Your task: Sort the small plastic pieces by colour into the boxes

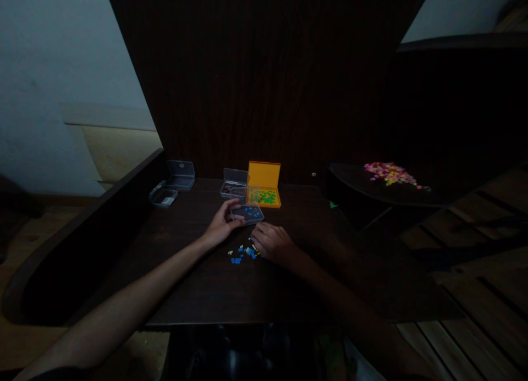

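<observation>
Single head-worn view, facing forward and down, near the dark desk (193, 298), framing its full width

A dimly lit bench (198, 296) meets a tall, dark panel (268, 84) — perhaps wood. Pale wall (61, 51) shows left, plank floor (487, 312) right.

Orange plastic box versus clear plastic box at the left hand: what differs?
The orange plastic box is opaque; the clear plastic box, see-through. The orange box holds many green pieces; the clear box, few blue pieces. The left hand holds the clear box, not the orange box. Both contain small pieces.
</observation>
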A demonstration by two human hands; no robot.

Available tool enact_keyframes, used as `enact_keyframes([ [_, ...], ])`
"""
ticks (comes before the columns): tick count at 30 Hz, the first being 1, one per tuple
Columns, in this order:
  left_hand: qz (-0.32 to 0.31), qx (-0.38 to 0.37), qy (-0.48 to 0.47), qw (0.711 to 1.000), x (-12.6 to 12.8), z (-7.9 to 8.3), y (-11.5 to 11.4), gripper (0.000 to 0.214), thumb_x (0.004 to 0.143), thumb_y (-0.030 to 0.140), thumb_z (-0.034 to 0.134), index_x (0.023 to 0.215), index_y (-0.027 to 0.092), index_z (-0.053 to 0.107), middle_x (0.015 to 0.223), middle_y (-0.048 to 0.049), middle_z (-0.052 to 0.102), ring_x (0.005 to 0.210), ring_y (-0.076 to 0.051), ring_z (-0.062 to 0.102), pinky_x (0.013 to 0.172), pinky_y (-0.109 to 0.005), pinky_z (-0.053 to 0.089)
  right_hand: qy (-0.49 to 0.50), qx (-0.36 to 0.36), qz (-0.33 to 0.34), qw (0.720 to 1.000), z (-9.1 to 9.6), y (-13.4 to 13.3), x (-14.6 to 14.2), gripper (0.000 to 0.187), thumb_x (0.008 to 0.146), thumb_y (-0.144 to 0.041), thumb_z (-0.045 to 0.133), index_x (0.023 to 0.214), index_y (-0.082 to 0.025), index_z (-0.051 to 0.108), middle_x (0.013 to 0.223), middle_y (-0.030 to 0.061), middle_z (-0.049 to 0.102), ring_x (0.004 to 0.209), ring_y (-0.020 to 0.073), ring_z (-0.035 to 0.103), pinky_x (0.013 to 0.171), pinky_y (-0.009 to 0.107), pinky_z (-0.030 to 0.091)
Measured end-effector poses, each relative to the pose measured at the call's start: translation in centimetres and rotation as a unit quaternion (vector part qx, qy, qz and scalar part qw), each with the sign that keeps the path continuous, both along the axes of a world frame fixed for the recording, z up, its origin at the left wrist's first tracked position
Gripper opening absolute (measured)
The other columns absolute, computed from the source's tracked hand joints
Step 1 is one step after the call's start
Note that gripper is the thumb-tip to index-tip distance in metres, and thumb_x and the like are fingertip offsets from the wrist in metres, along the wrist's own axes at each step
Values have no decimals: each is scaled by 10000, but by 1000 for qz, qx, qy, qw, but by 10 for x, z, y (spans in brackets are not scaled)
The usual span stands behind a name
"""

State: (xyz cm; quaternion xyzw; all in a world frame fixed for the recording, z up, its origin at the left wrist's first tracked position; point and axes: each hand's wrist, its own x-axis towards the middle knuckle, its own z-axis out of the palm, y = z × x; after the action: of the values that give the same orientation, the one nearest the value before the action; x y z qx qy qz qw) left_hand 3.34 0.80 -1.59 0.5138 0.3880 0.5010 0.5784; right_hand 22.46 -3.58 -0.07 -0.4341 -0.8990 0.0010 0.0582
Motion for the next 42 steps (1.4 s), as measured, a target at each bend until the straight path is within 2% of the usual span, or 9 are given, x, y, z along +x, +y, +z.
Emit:
enact_keyframes([
  [9, -6, 10, -8, 1000, -1, -3, 1, 643, 613, 134, 782, 1192, 208, 510, 1230, -87, 551, 800, -111, 650, 840, -342, 540, 40, -1, 3, 999, 7, -2, 2, 137, 921, -249, 527, 896, -201, 653, 1002, 65, 605, 922, 162, 541, 635, 236, 369],
  [14, -4, 11, -11, 1000, -1, -3, 2, 643, 605, 134, 792, 1183, 213, 523, 1231, -88, 562, 800, -118, 651, 849, -353, 540, 41, -22, -24, 999, 11, -2, 3, 141, 918, -275, 548, 926, -213, 674, 978, 50, 615, 898, 155, 546, 644, 234, 375],
  [19, 5, 6, 0, 1000, -1, 1, 0, 635, 609, 118, 783, 1183, 209, 529, 1228, -85, 568, 800, -121, 652, 862, -366, 542, 30, -30, -27, 999, 11, -1, 4, 168, 929, -283, 534, 949, -213, 685, 961, 51, 628, 888, 155, 551, 678, 241, 394],
  [26, 2, 9, 2, 1000, 0, 1, 0, 638, 618, 126, 776, 1196, 214, 522, 1244, -87, 558, 810, -125, 650, 865, -376, 540, 69, -40, -7, 997, 8, 2, 7, 146, 913, -242, 552, 971, -200, 679, 987, 51, 649, 933, 165, 581, 770, 264, 430],
  [33, -5, 7, -1, 1000, -1, 2, 0, 639, 613, 116, 761, 1196, 209, 517, 1226, -86, 557, 803, -121, 641, 850, -364, 540, 100, -61, -14, 993, 8, 2, 12, 202, 907, -238, 540, 1057, -220, 674, 1067, 51, 658, 982, 170, 590, 840, 281, 450],
  [42, -6, 14, 4, 1000, -1, 2, -1, 638, 621, 122, 760, 1202, 214, 513, 1232, -81, 561, 801, -121, 649, 861, -371, 544, 96, -96, -24, 991, 17, 2, 16, 272, 879, -150, 506, 1064, -244, 682, 1100, 33, 673, 1015, 185, 613, 831, 286, 457],
])
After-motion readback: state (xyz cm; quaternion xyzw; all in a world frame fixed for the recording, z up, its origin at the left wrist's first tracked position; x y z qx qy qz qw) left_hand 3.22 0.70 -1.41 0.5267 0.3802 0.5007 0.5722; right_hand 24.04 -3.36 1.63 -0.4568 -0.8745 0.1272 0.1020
